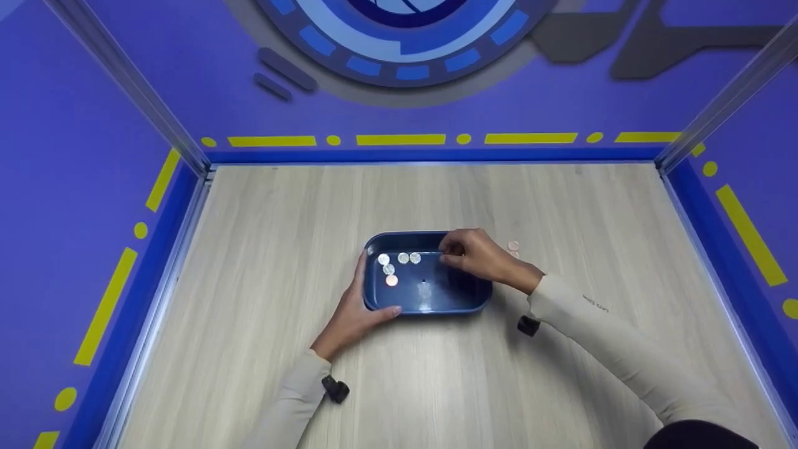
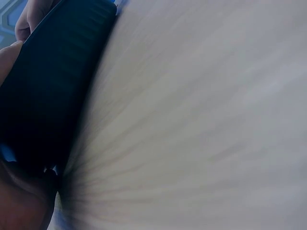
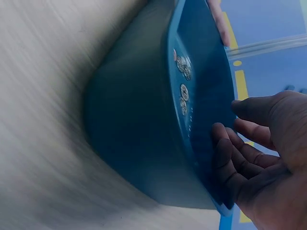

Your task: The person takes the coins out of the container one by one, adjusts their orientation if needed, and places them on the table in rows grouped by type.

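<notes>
A dark blue tray (image 1: pixel 436 299) lies in the middle of the wooden table, with several silver coins (image 1: pixel 403 257) and one copper coin (image 1: pixel 391 280) in its left half. My left hand (image 1: pixel 360 298) grips the tray's left end, thumb on the near rim. The left wrist view shows only the tray's dark wall (image 2: pixel 48 86) up close. My right hand (image 1: pixel 450 255) hovers over the tray's back right part. In the right wrist view its fingers (image 3: pixel 230 143) are loosely curled beside the tray rim (image 3: pixel 172 72), and nothing shows between them. The coins (image 3: pixel 184 91) lie further inside.
A few copper coins (image 1: pixel 513 246) lie on the table just right of the tray, behind my right wrist. Blue walls with yellow marks close the table on the left, back and right. Bare wood (image 1: pixel 280 212) surrounds the tray.
</notes>
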The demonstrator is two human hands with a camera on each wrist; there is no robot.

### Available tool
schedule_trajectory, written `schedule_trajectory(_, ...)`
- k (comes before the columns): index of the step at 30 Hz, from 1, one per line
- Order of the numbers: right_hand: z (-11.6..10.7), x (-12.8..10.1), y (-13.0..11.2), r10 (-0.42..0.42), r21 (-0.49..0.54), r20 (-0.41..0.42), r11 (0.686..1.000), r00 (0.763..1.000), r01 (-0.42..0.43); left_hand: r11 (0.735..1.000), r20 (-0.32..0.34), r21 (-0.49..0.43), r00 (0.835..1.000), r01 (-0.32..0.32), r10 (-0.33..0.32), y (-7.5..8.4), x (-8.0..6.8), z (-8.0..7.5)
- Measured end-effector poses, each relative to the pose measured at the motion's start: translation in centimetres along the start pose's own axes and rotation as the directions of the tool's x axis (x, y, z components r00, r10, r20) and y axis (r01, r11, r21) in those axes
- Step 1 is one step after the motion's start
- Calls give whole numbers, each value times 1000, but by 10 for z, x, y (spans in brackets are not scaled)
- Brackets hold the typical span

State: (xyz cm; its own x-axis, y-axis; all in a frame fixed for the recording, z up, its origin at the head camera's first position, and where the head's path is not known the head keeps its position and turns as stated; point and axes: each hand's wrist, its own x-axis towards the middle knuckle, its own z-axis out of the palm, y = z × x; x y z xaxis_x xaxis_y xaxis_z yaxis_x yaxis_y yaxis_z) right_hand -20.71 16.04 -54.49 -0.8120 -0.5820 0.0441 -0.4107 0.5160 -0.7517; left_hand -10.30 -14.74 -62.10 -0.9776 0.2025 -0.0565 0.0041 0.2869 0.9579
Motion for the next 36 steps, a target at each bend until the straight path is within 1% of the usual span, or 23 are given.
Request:
schedule_trajectory(9, 9, 13, -4, -22, -16, 67, 1000, 998, 23, 1000, -4, -5, 1000, -10, 10, 0, 1, 0)
schedule_trajectory(16, 15, 23, -7, -54, -76, 120, 995, 991, 64, 1000, -8, 4, 1000, -12, 12, -1, 1, 0)
schedule_trajectory(21, 24, 29, -7, -101, -99, 170, 988, 980, 119, 1000, 3, 8, 1000, -18, 18, -1, 0, 0)
schedule_trajectory(23, 27, 33, -7, -125, -88, 190, 986, 974, 144, 1000, 6, 10, 1000, -20, 20, -1, 1, 0)
schedule_trajectory(29, 37, 44, -8, -155, -44, 242, 984, 958, 170, 1000, 6, 15, 1000, -13, 13, -2, 1, -1)
schedule_trajectory(36, 45, 52, -3, -178, -50, 287, 978, 941, 200, 1000, 11, 14, 1000, -14, 14, -1, -1, -1)
